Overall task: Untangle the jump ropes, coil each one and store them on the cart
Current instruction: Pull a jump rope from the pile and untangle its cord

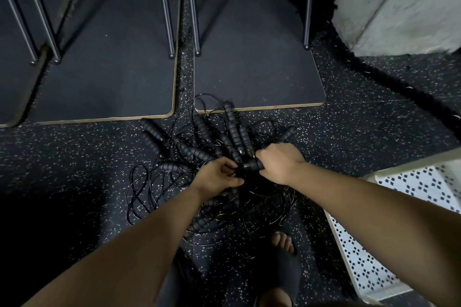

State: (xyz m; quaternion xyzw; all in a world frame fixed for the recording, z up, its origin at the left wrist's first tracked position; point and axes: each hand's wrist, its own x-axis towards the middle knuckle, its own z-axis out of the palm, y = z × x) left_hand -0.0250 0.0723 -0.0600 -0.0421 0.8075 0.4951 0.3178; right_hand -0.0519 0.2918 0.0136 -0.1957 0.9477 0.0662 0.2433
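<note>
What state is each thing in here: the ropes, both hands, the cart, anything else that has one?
jump ropes: tangled in one pile on the floor, none coiled.
right hand: grips one black handle over the pile.
left hand: fingers curled on cords beside that handle.
cart: at right; no rope shows on its visible shelf.
thick rope: lies slack on the floor by the wall.

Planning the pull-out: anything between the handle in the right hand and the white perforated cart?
No solid obstacle: only bare floor lies between the handle held by the right hand and the cart. But its cord seems to run into the tangled pile, where the left hand pinches cords.
</note>
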